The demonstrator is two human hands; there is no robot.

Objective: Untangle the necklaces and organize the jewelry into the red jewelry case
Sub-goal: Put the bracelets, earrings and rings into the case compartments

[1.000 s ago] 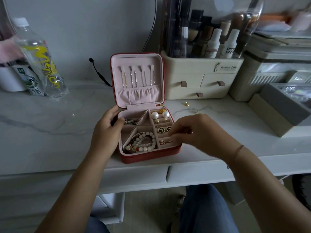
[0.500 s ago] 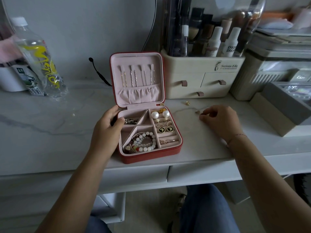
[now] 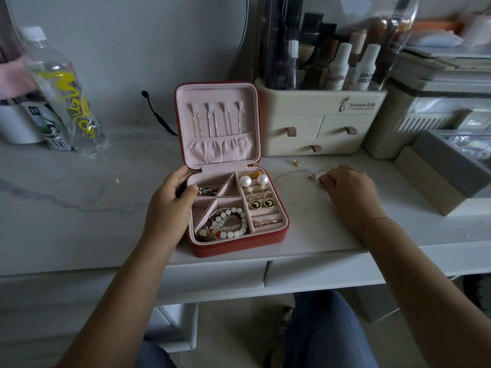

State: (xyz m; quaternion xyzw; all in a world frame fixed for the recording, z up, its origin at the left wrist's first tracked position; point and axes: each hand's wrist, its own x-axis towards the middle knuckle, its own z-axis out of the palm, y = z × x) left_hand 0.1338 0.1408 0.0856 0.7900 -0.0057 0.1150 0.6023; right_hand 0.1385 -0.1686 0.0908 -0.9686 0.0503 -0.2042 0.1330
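- Case position: red square jewelry case (image 3: 239,245) lies open on the white marble-pattern surface (image 3: 79,208), with its pink-lined lid upright at the far side.
- Left hand (image 3: 170,205): grip closed on the left wall of the case, with the thumb over the rim at the upper-left compartment.
- Right hand (image 3: 350,189): rests on the surface to the right of the case and apart from it, fingers curled under. Whether this grip holds anything cannot be told.
- Small gold piece (image 3: 311,177): lies on the surface just beside the right fingertips.
- Second gold stud (image 3: 296,163): lies on the surface farther back, near the cream plastic drawer organiser (image 3: 318,123).
- Right-hand slots of the case: two white pearl earrings (image 3: 245,180) at the far end, and two round black gold-rimmed studs (image 3: 256,204) in a slot nearer the person.
- Lower-left compartment: white and red beaded bracelets (image 3: 228,221).
- Clear plastic bottle with yellow lettering (image 3: 63,96): leans at the far left of the surface.
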